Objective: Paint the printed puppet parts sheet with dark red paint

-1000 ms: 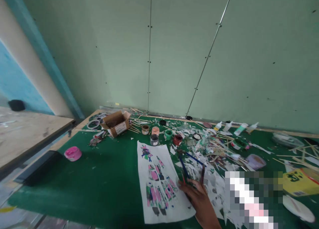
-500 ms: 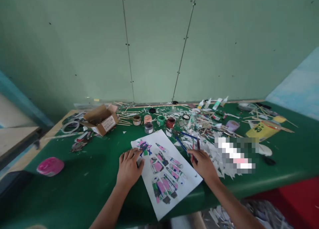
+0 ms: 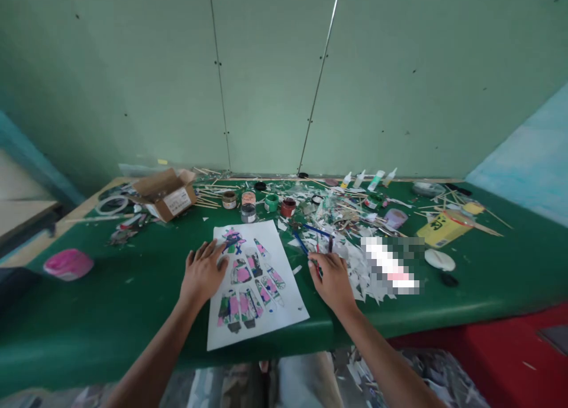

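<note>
A white sheet of paper (image 3: 284, 278) with pink, green and dark cut-out-like patterned shapes lies near the table's front. My left hand (image 3: 202, 275) rests on its upper left edge, fingers apart and stretched toward a pink-and-blue figure (image 3: 233, 239). To the right of the sheet and apart from it, my right hand (image 3: 332, 281) has its fingers curled round a thin red pen or brush (image 3: 318, 241); which one I cannot tell. A dark stick (image 3: 331, 244) shows just beyond those fingers. Blue sticks (image 3: 300, 242) lie beside them, near white paper scraps (image 3: 359, 272).
Paint jars (image 3: 287, 207) stand open behind the sheet. A cardboard box (image 3: 166, 195) is at the back left, a pink lump-like container (image 3: 68, 264) at the left. Glue bottles (image 3: 376, 180), wooden sticks and a yellow container (image 3: 444, 227) lie right. A blurred patch hides part of the scraps.
The sheet has turned clockwise, its lower end swinging left, with my left hand still on it. My right hand is now clear of its right edge. The view has shifted slightly.
</note>
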A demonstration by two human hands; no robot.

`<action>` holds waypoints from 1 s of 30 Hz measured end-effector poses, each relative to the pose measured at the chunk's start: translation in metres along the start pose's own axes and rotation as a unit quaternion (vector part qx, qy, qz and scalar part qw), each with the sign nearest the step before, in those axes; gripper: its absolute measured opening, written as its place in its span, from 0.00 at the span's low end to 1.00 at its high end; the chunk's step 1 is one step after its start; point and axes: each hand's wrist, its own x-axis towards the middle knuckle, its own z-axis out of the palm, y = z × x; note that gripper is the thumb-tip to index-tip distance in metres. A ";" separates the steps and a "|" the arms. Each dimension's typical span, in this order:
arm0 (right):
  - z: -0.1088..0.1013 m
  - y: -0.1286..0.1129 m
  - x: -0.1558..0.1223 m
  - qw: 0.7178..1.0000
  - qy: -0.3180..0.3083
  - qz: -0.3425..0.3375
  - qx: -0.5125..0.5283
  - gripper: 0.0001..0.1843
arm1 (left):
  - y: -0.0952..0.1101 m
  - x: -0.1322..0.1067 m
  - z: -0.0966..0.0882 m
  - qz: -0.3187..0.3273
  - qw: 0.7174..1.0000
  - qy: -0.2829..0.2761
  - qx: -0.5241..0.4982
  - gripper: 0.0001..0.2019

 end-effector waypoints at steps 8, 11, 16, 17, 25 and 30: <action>-0.007 -0.001 -0.004 0.995 0.003 -0.043 0.085 0.13 | 0.009 0.008 -0.004 -0.031 1.000 -0.001 -0.002 0.22; -0.006 0.001 -0.002 0.995 0.018 -0.023 0.091 0.17 | 0.008 0.008 -0.007 -0.034 0.999 0.007 -0.007 0.23; -0.008 0.006 -0.003 0.993 0.050 0.030 0.103 0.15 | 0.000 0.008 -0.002 -0.011 0.979 0.160 -0.126 0.19; -0.009 0.006 -0.004 0.991 0.064 0.042 0.112 0.14 | 0.000 0.012 -0.001 -0.008 0.963 0.205 -0.172 0.16; -0.022 -0.026 0.049 0.958 0.138 0.072 0.240 0.12 | 0.019 0.121 0.004 0.015 0.869 0.307 -0.386 0.22; 0.011 -0.037 0.132 0.934 0.149 0.003 0.325 0.15 | 0.015 0.156 0.035 0.087 0.922 0.233 -0.297 0.31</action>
